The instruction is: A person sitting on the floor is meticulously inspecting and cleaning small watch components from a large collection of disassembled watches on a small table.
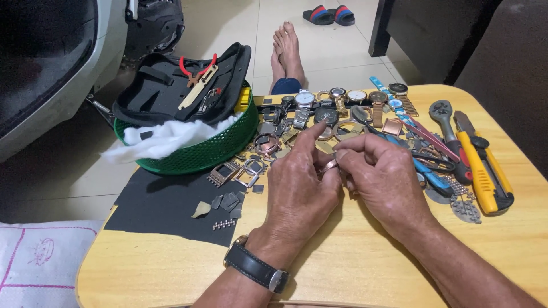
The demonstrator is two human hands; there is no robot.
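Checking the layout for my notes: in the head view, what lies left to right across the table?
Green basket → black mat → left hand → right hand → ratchet tool → yellow utility knife.

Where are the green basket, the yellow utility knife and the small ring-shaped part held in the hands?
green basket (211, 153), head view, front wall
yellow utility knife (482, 174), head view, handle middle
ring-shaped part (330, 166), head view, visible rim

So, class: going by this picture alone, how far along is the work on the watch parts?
Done: several loose links and small pieces lie on the black mat. In hand: both hands, left hand and right hand, pinch a small copper-coloured ring-like part. Left: a row of watches and many cases lie beyond, untouched.
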